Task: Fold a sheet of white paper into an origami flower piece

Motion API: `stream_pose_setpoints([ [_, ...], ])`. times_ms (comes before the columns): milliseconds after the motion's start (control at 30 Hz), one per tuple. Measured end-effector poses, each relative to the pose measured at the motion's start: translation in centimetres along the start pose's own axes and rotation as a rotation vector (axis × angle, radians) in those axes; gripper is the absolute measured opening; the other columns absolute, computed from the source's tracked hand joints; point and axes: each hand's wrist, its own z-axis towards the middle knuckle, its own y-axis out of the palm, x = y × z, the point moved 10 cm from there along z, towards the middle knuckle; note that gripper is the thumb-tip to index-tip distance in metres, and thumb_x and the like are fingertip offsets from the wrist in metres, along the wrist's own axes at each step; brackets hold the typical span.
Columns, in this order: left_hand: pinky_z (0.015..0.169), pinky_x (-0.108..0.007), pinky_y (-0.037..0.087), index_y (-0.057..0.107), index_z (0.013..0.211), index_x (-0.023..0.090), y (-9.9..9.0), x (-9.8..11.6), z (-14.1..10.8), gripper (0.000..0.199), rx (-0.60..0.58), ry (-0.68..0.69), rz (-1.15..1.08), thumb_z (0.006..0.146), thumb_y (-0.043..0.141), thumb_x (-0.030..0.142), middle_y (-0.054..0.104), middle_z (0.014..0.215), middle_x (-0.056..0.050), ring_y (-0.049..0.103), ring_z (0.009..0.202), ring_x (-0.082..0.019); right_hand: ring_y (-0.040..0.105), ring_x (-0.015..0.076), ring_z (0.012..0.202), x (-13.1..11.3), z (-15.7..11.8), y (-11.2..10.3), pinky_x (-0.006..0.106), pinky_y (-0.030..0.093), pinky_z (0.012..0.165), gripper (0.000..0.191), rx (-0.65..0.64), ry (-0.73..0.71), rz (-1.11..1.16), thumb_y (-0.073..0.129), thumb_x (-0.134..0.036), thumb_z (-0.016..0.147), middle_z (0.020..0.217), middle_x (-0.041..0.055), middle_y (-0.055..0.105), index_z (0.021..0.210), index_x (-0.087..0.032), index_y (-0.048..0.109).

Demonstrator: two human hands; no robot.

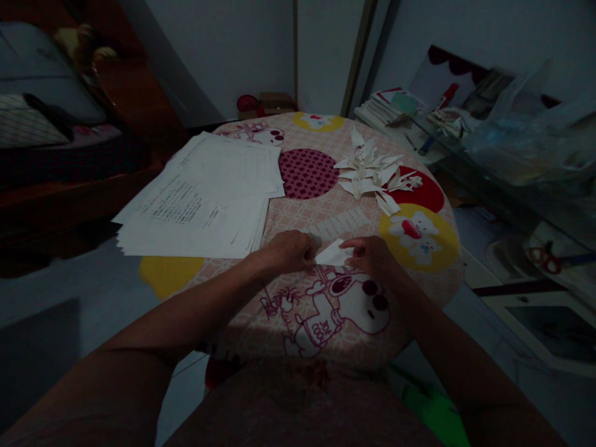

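Observation:
A small folded piece of white paper point(334, 253) is held between my two hands above the near part of the round table. My left hand point(294, 251) pinches its left corner, fingers closed. On the right side, my right hand point(370, 254) grips the paper between thumb and fingers. Several folded white paper figures point(367, 171) lie in a cluster at the back right of the table. To the left rests a spread stack of printed sheets point(200, 198). The fine folds of the held piece are too dark to make out.
A patterned cloth point(298, 217) covers the round table. At the right stands a glass-topped shelf with a plastic bag point(516, 136), a pile of papers point(388, 108) and red-handled scissors point(544, 257). Wooden furniture point(135, 93) is at the left.

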Motion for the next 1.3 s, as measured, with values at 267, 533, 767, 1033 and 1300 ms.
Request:
stream_pose_setpoints([
  [267, 0.062, -0.023, 0.036, 0.072, 0.089, 0.015, -0.8, -1.7, 0.5, 0.019, 0.02, 0.074, -0.464, 0.076, 0.059, 0.017, 0.063, 0.064, 0.001, 0.05, 0.058, -0.01, 0.049, 0.0095, 0.051, 0.1, 0.1, 0.0, 0.024, 0.039, 0.055, 0.038, -0.003, 0.034, -0.016, 0.072, -0.012, 0.063, 0.057, -0.0033, 0.061, 0.1, -0.016, 0.079],
  [533, 0.063, -0.028, 0.032, 0.071, 0.078, 0.017, -0.2, 0.3, 2.0, 0.018, 0.149, -0.001, -0.236, 0.074, 0.074, 0.035, 0.067, 0.071, -0.003, 0.052, 0.063, -0.014, 0.048, 0.0088, 0.05, 0.3, -0.2, 0.0, 0.024, 0.038, 0.054, 0.036, 0.018, 0.011, 0.057, 0.07, -0.015, 0.064, 0.054, -0.0051, 0.058, 0.098, -0.016, 0.079],
  [767, 0.062, -0.028, 0.03, 0.07, 0.075, 0.019, -0.2, 1.0, 2.2, 0.015, 0.152, -0.033, -0.187, 0.073, 0.075, 0.033, 0.064, 0.069, -0.002, 0.052, 0.065, -0.015, 0.053, 0.0108, 0.055, -0.1, -0.8, -0.6, 0.025, 0.043, 0.059, 0.06, 0.097, -0.008, 0.038, 0.072, -0.015, 0.063, 0.061, -0.0058, 0.061, 0.123, -0.017, 0.069],
  [1033, 0.058, -0.023, 0.033, 0.064, 0.08, 0.015, 0.7, 0.6, 1.8, 0.019, 0.175, 0.025, -0.732, 0.065, 0.075, 0.02, 0.058, 0.065, 0.004, 0.05, 0.059, -0.01, 0.053, 0.0128, 0.054, 1.4, -0.6, -2.5, 0.026, 0.04, 0.055, 0.063, 0.198, 0.117, -0.075, 0.083, -0.028, 0.058, 0.056, -0.0059, 0.058, 0.117, -0.014, 0.069],
  [1300, 0.054, -0.021, 0.033, 0.059, 0.082, 0.014, -0.2, 0.1, 1.5, 0.035, 0.264, 0.054, -1.261, 0.058, 0.081, 0.028, 0.056, 0.065, 0.005, 0.048, 0.056, -0.007, 0.05, 0.01, 0.042, 1.2, 0.9, -1.7, 0.022, 0.036, 0.042, 0.033, 0.076, 0.159, 0.526, 0.081, -0.044, 0.061, 0.049, -0.0017, 0.061, 0.066, -0.016, 0.064],
])
